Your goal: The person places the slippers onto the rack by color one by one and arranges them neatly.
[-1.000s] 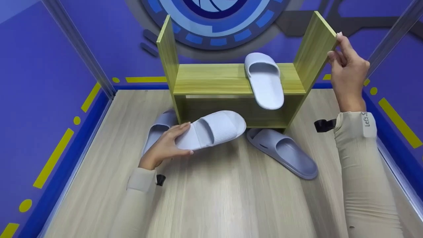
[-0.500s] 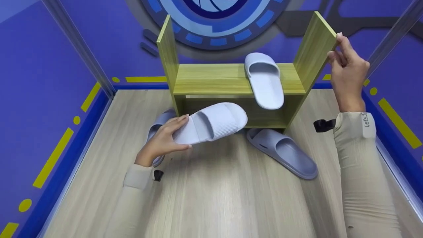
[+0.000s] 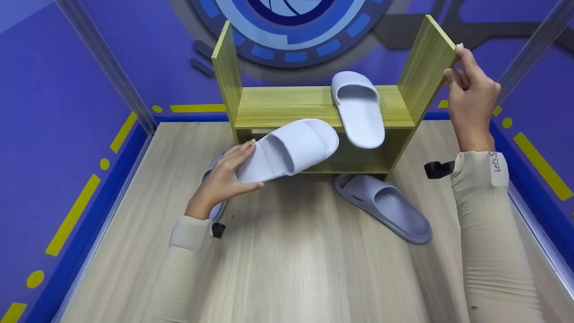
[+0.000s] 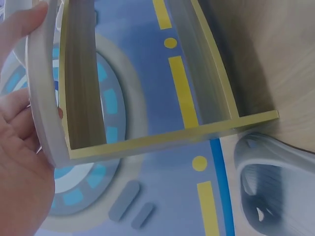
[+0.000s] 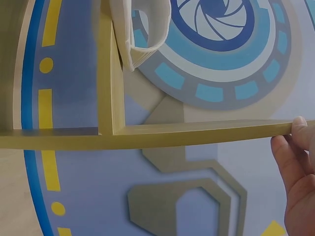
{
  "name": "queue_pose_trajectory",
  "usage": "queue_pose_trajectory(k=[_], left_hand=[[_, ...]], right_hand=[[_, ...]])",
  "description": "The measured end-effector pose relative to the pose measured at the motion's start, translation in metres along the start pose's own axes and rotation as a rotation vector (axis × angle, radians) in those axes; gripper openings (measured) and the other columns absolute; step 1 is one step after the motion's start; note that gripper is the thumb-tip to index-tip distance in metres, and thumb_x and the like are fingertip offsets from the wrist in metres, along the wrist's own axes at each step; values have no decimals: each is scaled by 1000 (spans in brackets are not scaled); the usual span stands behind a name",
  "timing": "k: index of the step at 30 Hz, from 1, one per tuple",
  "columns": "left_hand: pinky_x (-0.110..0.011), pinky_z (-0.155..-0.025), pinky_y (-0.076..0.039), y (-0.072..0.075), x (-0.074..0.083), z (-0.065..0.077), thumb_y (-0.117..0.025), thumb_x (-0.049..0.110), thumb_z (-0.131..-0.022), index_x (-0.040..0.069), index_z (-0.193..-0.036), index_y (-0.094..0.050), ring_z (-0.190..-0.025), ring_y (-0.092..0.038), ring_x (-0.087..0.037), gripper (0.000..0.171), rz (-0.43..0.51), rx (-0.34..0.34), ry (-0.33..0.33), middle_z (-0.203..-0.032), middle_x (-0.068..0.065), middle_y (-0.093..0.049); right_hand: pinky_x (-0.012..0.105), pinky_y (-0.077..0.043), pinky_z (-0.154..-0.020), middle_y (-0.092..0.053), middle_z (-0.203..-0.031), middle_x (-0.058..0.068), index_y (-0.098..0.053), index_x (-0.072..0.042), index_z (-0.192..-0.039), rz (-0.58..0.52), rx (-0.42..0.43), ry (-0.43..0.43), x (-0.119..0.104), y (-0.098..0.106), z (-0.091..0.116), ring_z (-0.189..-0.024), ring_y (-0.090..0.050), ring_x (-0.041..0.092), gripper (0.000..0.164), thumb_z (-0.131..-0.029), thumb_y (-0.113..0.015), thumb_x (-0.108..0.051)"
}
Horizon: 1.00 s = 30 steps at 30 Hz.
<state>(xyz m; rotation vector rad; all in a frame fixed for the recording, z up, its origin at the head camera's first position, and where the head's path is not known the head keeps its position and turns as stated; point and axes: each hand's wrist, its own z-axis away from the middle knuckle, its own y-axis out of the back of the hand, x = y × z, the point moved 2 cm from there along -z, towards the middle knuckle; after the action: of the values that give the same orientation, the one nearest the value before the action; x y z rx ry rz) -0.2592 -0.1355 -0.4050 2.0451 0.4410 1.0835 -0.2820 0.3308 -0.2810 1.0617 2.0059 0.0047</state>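
- Above the wood-grained surface (image 3: 287,269), a white slipper (image 3: 298,148) is being gripped by the left fingers (image 3: 242,152), parted around its heel.
- The wooden shelf (image 3: 287,105) is being pinched at its side by the barely parted right fingers (image 3: 467,60).
- All is being enclosed by blue walls (image 3: 45,112).

The rack (image 3: 287,105) was looked down upon from in front by the head camera, set well back. From each wrist it was seen nearer and turned sideways: past a white slipper (image 4: 42,88) from the left, along a side panel (image 5: 206,135) from the right. The wall emblem (image 5: 216,49) was shared by all three.
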Motion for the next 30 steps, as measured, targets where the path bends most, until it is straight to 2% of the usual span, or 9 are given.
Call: queue_pose_trajectory(k=[4,9,17,30], left_hand=[[-48,-109,-37,-3,3,-7,-82,34,-75,9,-147,-39,-141,-34,-30,88,-17,43,-7,-153,-7,-38],[-49,-106,-40,-6,8,-15,-82,33,-75,7,-147,-38,-138,-37,-30,88,-14,111,-7,-152,-11,-39],[-45,-107,-41,-13,9,-25,-82,34,-75,4,-145,-41,-135,-40,-29,87,-41,207,28,-150,-12,-42],[-47,-108,-38,-22,18,-37,-81,38,-73,-4,-140,-45,-131,-44,-35,87,-135,295,39,-145,-19,-47]], right_hand=[[15,-50,-88,-64,-129,-3,-59,-33,-131,3,4,-7,1,-1,0,-108,-64,2,40,-92,-60,-22],[15,-50,-88,-63,-130,-4,-59,-32,-131,14,6,-14,2,-3,0,-107,-65,2,40,-92,-60,-22],[13,-50,-85,-64,-129,-3,-60,-32,-130,-19,15,-19,1,-3,0,-104,-65,-1,40,-91,-61,-23],[10,-49,-82,-63,-129,-5,-61,-31,-129,-14,29,-13,0,-2,0,-104,-64,-1,38,-92,-60,-25]])
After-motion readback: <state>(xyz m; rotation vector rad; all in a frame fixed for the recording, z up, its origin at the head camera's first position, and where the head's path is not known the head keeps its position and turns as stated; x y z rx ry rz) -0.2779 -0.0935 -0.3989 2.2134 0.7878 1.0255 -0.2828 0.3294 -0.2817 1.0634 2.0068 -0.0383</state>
